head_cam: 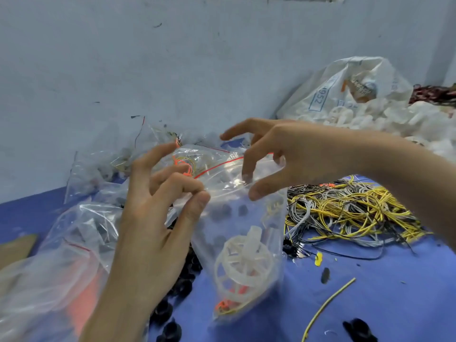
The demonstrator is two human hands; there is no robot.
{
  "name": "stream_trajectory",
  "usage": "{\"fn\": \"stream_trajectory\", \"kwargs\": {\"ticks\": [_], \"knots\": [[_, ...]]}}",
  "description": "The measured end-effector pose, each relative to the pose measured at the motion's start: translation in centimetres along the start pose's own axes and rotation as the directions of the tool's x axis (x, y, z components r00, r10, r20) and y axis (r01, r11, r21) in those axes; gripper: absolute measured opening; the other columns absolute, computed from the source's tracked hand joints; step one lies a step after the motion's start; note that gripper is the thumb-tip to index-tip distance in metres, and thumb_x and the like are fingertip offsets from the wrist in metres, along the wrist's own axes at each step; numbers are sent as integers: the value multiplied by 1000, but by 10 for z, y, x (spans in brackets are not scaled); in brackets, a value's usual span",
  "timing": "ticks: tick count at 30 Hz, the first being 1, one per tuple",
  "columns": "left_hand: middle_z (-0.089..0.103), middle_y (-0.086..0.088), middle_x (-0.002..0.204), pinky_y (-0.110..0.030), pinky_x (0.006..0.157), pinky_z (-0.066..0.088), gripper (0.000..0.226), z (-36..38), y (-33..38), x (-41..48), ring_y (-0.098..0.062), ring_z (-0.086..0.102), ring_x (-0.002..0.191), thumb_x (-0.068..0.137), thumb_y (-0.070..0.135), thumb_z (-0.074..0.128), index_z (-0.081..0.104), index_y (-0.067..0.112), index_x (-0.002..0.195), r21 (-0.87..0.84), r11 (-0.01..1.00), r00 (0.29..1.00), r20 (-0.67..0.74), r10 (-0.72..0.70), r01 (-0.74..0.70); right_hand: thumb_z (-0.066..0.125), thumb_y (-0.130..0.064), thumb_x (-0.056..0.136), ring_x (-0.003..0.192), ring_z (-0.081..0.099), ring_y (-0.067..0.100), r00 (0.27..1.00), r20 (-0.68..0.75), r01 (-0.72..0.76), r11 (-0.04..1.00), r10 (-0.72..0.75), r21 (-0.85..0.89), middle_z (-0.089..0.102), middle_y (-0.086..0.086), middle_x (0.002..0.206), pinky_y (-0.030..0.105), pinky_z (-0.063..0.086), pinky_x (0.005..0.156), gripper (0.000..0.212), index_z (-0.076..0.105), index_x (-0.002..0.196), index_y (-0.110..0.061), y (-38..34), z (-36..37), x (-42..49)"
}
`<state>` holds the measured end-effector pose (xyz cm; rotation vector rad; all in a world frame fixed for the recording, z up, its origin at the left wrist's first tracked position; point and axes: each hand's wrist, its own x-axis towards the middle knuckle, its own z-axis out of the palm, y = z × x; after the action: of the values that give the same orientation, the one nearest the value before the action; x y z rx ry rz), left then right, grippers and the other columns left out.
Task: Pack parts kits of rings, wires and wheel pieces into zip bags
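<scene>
Left hand (153, 218) is pinched, thumb against fingertips, on the top edge of the zip bag (243, 218); the same edge is nipped by the right hand (296, 154) just beside it, so the mouth is probably being held taut for zipping; the bag is kept hanging over the blue table (385, 297), white wheel piece (244, 262) sunk to the bottom; loose wires (345, 208) are heaped off to the right.

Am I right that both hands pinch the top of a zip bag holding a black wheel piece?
The head view shows the wheel piece in the zip bag is white, not black; left hand and right hand do pinch its top.
</scene>
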<state>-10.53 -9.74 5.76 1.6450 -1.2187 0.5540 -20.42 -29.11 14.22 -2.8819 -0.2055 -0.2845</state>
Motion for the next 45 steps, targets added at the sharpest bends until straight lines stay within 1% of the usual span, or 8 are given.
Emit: {"fn": "stream_trajectory", "kwargs": {"ticks": [6, 13, 18, 22, 28, 32, 38, 45], "knots": [[69, 15, 84, -24, 69, 53, 15, -1, 5, -3, -8, 67, 75, 83, 46, 52, 63, 49, 92, -110, 978, 983, -11, -181, 179, 68, -53, 69, 122, 38, 3, 991, -130, -27, 997, 36, 71, 60, -20, 118, 24, 30, 102, 18, 66, 75, -36, -12, 10, 0], [70, 6, 77, -18, 66, 53, 39, 2, 21, -6, -12, 66, 68, 78, 26, 72, 62, 49, 108, -254, 953, 980, -63, -188, 166, 77, -30, 75, 86, 63, 11, 975, -224, 94, 888, 10, 450, 67, -9, 84, 40, 49, 82, 21, 58, 83, -24, -32, 33, -4], [69, 6, 77, -10, 68, 50, 40, 9, 19, -6, -7, 68, 72, 73, 16, 73, 67, 43, 101, -321, 925, 970, -63, -233, 201, 77, -15, 75, 74, 65, 7, 959, -261, 47, 848, 109, 528, 69, -6, 74, 28, 51, 78, 15, 66, 80, -25, -17, 41, -7], [68, 5, 67, -13, 58, 48, 14, 12, 15, -8, -3, 60, 58, 72, 38, 80, 71, 36, 83, -306, 902, 935, -82, -344, 305, 76, -12, 75, 73, 64, -3, 949, -297, 64, 856, 108, 514, 69, -12, 74, 12, 47, 73, 15, 69, 74, -25, -11, 38, -12], [61, 9, 57, -17, 55, 43, 7, 11, 14, -6, -3, 50, 53, 75, 41, 66, 70, 36, 75, -299, 887, 918, -76, -390, 352, 74, -18, 76, 80, 65, -2, 950, -292, 57, 857, 111, 511, 70, -12, 79, 21, 49, 81, 9, 71, 78, -25, -15, 42, -4], [63, 9, 62, -19, 56, 45, 7, 10, 15, -6, -3, 52, 55, 79, 40, 62, 67, 35, 80, -221, 925, 941, -70, -331, 309, 72, -32, 72, 78, 64, -3, 961, -261, 57, 857, 92, 512, 71, -13, 77, 22, 49, 80, 9, 72, 78, -26, -20, 45, -1], [59, 9, 71, -7, 59, 38, 10, 8, 22, -6, -4, 54, 64, 86, 29, 61, 61, 26, 76, 48, 987, 983, -113, -147, 154, 75, -22, 77, 78, 64, -3, 964, -265, 109, 855, 34, 507, 70, -14, 75, 20, 46, 77, 4, 71, 77, -24, -22, 47, 2], [61, 9, 73, -9, 63, 40, 10, 7, 24, -6, -1, 54, 72, 87, 24, 62, 64, 17, 80, 125, 989, 993, -103, -66, 79, 73, -19, 79, 74, 61, -2, 968, -251, 119, 862, 10, 492, 66, -14, 71, 13, 41, 73, 9, 66, 74, -24, -25, 46, 1]]}}
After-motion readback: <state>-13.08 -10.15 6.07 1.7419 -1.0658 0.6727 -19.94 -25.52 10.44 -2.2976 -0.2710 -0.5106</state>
